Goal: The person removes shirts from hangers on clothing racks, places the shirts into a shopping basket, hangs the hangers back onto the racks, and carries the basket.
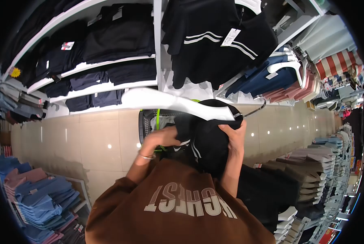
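A black garment with white stripes [208, 140] is bunched in front of my body. My right hand [235, 132] grips its upper edge, close to the metal hook of a white hanger [169, 101]. One arm of that hanger sticks out of the garment to the left; the rest is covered by cloth. My left hand [165, 137] is closed on the garment's left side, near a white stripe, with its fingertips partly hidden in the fabric. Behind the garment, a dark basket with a green rim [143, 126] holds grey cloth.
Ahead, a black top with white stripes and a tag [214, 44] hangs from a rack. Shelves [104, 61] at upper left carry folded dark clothes. Folded jeans [47, 199] lie at lower left. Clothes on hangers [308, 171] line the right side of the tiled floor [100, 138].
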A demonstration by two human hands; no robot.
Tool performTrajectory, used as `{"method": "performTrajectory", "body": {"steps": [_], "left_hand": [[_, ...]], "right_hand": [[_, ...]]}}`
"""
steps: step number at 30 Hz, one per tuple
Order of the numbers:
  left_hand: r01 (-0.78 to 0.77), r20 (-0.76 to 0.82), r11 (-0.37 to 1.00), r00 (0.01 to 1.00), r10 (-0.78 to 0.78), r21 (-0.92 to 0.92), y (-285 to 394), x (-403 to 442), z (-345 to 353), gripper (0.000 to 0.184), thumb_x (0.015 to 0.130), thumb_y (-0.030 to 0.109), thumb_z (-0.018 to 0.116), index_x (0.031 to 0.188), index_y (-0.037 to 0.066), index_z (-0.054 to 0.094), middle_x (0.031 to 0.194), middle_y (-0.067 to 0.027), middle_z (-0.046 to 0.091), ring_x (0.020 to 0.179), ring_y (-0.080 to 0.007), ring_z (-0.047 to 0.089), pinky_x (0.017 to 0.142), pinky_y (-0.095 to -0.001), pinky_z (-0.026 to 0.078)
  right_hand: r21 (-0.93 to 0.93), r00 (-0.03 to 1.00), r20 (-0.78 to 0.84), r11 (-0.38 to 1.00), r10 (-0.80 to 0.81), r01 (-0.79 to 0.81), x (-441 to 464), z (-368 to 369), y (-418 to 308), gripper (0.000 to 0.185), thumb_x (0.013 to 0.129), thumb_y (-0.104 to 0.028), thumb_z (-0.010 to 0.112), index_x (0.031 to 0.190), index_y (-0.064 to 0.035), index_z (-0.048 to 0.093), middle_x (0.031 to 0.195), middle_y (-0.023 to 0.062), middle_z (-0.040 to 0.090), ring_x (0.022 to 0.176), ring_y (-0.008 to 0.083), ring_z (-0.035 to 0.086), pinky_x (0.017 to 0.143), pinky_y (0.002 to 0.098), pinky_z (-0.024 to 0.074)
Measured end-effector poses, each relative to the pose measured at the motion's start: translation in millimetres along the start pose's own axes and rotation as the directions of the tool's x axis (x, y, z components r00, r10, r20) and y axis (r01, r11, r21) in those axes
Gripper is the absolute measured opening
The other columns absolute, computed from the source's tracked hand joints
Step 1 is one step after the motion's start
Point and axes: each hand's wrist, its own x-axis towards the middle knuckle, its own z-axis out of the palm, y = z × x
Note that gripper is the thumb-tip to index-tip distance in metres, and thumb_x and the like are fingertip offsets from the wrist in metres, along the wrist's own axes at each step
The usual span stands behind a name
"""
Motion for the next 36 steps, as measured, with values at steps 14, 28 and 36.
{"method": "performTrajectory", "body": {"steps": [14, 28, 36], "left_hand": [[0.441, -0.301, 0.887, 0.871, -0.387, 0.137, 82, -47, -92, 0.031, 0.061, 0.006, 0.061, 0.092, 0.005, 0.063, 0.069, -0.0162, 0.061, 0.067, -0.0359, 0.059, 0.063, -0.0334, 0.049], [0.555, -0.669, 0.795, 0.497, -0.552, -0.244, 45, -176, -146, 0.018, 0.060, -0.004, 0.055, 0.077, -0.001, 0.058, 0.061, 0.0031, 0.048, 0.055, -0.0044, 0.041, 0.050, -0.0202, 0.033], [0.536, -0.587, 0.801, 0.570, -0.576, -0.266, 47, -145, -143, 0.019, 0.058, -0.004, 0.055, 0.077, -0.002, 0.059, 0.060, 0.0036, 0.049, 0.054, -0.0042, 0.043, 0.049, -0.0201, 0.033]], "right_hand": [[-0.435, 0.922, 0.386, 0.883, 0.003, 0.179, 1, -7, -19, 0.049, 0.051, -0.011, 0.086, 0.092, 0.0004, 0.062, 0.088, 0.0071, 0.061, 0.086, 0.0142, 0.055, 0.073, 0.0284, 0.0427], [-0.567, 0.905, 0.354, 0.715, -0.238, 0.410, 45, -7, 56, 0.022, 0.071, -0.013, 0.072, 0.078, 0.0025, 0.058, 0.069, 0.0178, 0.056, 0.067, 0.0344, 0.051, 0.066, 0.0358, 0.0433], [-0.009, 0.963, 0.243, 0.993, 0.119, -0.121, 75, -38, 112, 0.035, 0.090, -0.025, 0.050, 0.117, -0.0016, 0.052, 0.107, 0.0085, 0.059, 0.096, 0.0152, 0.058, 0.085, 0.0268, 0.0450]]}}
